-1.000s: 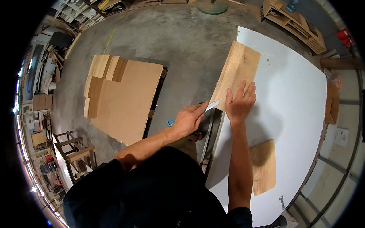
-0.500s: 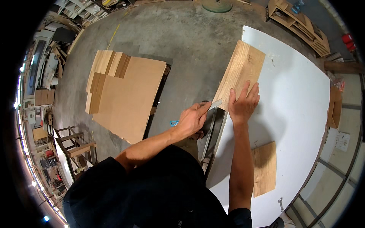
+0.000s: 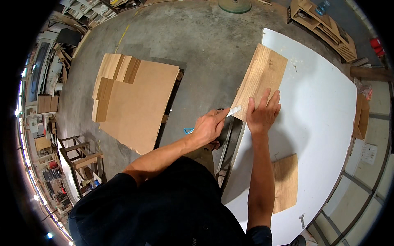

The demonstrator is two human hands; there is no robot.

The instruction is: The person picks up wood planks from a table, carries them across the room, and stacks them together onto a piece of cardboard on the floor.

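My left hand is closed around a flat metal file; a blue loop-shaped end sticks out behind the fist. The file's pale blade meets the near left corner of a wood-grain board. This long board lies on a white tabletop, along its left edge. Flat on the board's near end rests my right hand, its fingers spread. A second, smaller wood-grain board lies on the tabletop, to the right of my right forearm.
A wrench lies near the tabletop's near right edge. To the left, stacked wood pieces sit on a brown sheet above the concrete floor. A wooden cabinet stands at the far right, a small frame table at the left.
The file's blade has turned so that its flat face shows more, and it has shifted slightly at the board's corner. My right hand stays in nearly the same place on the board.
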